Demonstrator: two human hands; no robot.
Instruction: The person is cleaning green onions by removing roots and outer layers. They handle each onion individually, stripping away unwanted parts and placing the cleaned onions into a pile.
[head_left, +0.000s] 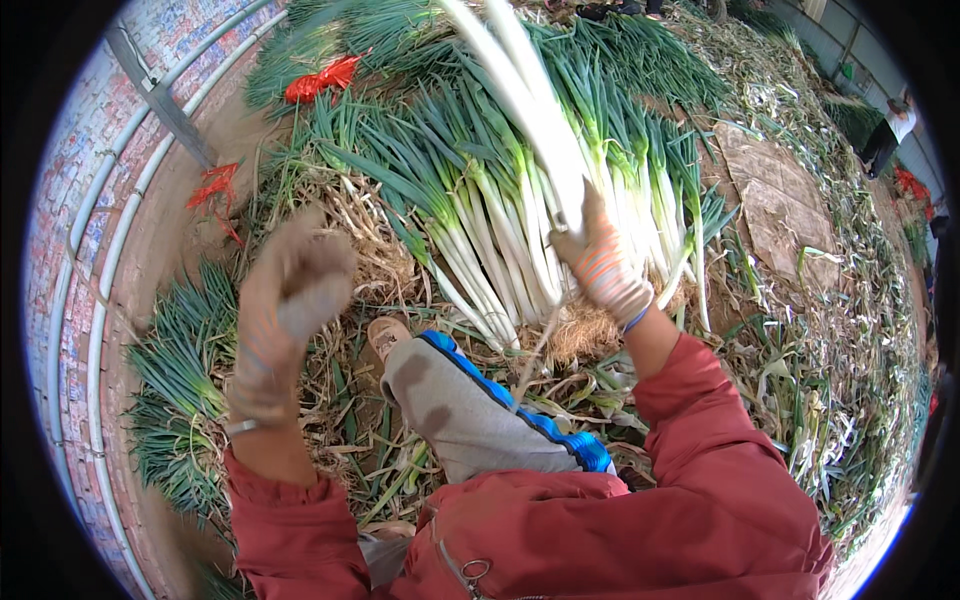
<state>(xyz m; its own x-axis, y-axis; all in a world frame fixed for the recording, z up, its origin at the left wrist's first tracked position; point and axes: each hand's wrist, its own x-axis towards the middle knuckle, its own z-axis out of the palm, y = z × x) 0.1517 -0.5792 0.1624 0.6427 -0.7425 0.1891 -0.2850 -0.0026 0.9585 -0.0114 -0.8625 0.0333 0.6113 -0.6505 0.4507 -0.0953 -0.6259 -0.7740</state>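
Note:
Two long white leek-like stalks (536, 105), blurred at the top, reach down to my right hand (604, 262). That hand wears a striped knit glove, its thumb and fingers around their lower ends; how firmly it grips is unclear. Beneath and beside it lies a wide row of cleaned green onions (480, 247), white stems towards me and green leaves away. My left hand (292, 292), gloved and blurred, is raised at the left, fingers curled; whether it holds anything cannot be told. Just beyond it, unpeeled onions with dry roots (367, 232) lie on the ground.
Onion bunches (184, 360) lie by a brick wall with pipes (112, 225) at the left. Red plastic ties (322, 79) rest on leaves. A metal post (161, 97) stands near the wall. Brown sacking (780, 202) and leaf waste (840, 360) cover ground at the right. A person (890, 131) is farther off.

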